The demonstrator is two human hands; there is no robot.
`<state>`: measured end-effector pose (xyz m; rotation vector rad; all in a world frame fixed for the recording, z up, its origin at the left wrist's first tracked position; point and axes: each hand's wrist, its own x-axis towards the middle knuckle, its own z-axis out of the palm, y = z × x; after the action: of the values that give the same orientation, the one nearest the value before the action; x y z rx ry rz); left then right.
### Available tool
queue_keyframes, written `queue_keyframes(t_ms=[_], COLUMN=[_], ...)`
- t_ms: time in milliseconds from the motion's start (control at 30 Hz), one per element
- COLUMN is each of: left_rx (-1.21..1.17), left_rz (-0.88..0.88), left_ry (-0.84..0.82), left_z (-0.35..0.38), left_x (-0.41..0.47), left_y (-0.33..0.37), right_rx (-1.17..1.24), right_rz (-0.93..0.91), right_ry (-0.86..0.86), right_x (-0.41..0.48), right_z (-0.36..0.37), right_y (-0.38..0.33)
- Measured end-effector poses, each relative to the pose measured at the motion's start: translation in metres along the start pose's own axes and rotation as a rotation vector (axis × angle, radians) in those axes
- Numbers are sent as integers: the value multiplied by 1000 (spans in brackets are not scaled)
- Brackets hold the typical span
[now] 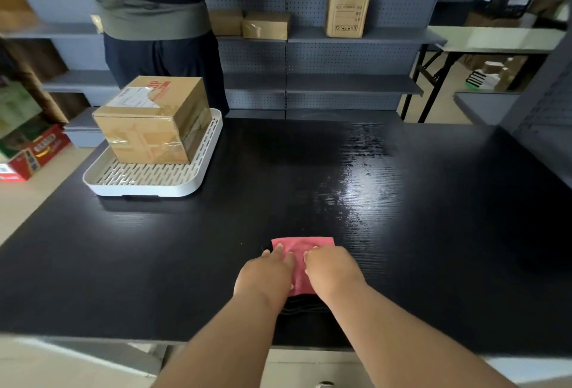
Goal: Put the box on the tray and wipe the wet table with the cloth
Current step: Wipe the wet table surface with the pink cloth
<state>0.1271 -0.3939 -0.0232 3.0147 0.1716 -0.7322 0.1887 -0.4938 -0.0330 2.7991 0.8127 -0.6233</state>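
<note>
Here, cloth [301,246] lies under both flattened hands.

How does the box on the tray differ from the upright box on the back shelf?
The box on the tray lies low with a torn label; the shelf box stands tall, showing printed symbols. The first rests in a white slotted tray, the second on a grey shelf. Both are brown cardboard.
</note>
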Motion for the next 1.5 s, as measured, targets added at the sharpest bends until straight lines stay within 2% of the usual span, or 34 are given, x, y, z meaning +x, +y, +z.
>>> queue_keyframes(t_ms=[200, 367, 567, 700, 1100, 1300, 1500], left_rx=[-3, -8, -5, -9, -60, -28, -28], left_rz=[-9, -33, -72, -105, -184, -204, -205], left_ry=[-62, -53, -37, 0, 41, 40, 27], left_z=[-9, -25, -60, -91, -168, -180, -181], left_x=[25, 63, 141, 202, 352, 380, 373], left_y=[-9, -23, -50, -66, -110, -119, -116], right_rx=[-19, -16, -27, -44, -115, -115, -96], right_rz=[-30, -35, -63, -84, -151, -185, -186], right_ry=[45, 10, 35, 124, 245, 281, 277], right_x=[18, 65, 140, 200, 353, 380, 374], right_z=[-6, -19, -50, -75, -151, -165, -162], right_y=[-1, 4, 17, 32, 69, 77, 78])
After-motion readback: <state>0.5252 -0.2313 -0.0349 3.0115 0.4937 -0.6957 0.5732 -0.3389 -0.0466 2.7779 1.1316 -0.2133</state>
